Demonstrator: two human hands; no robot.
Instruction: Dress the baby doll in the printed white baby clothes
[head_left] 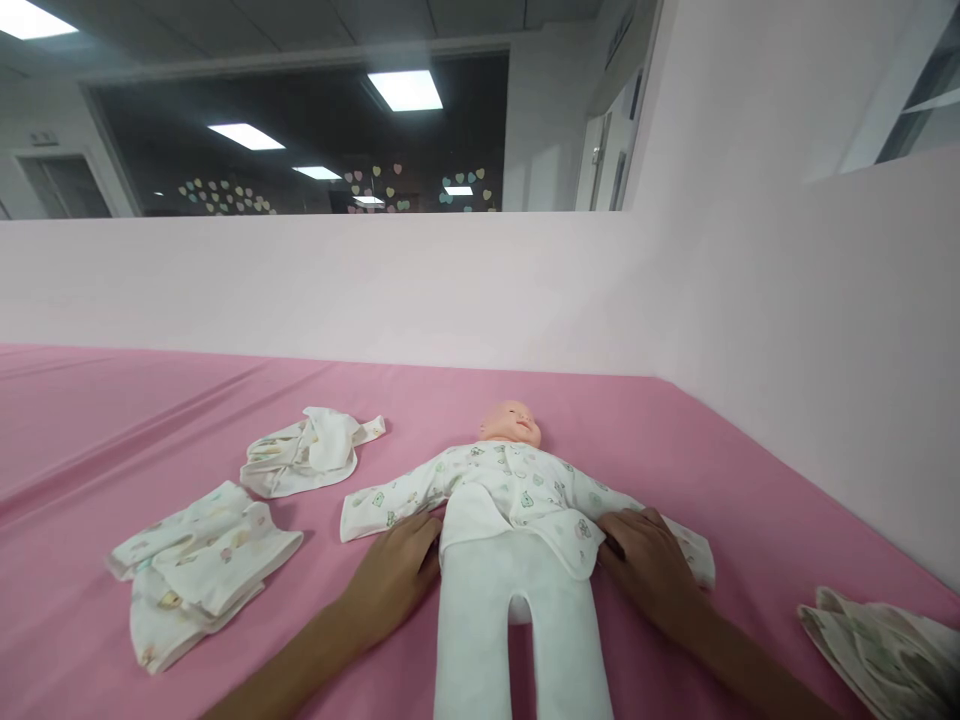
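Pink sheet (660, 440) beneath left hand (397, 562) and right hand (649, 560), both half-curled beside the doll's (517, 565) waist, grip on shirt (514, 475) unclear.

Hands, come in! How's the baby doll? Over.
Left hand, right hand flanking baby doll. Doll on back, printed shirt on. Folded garment off left, not blocking.

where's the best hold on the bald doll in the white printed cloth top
Likely the torso, below the white printed sleeves, one hand from each side. The doll lies on its back with the sleeves spread outward, leaving both sides reachable. The left hand and right hand are beside the waist.
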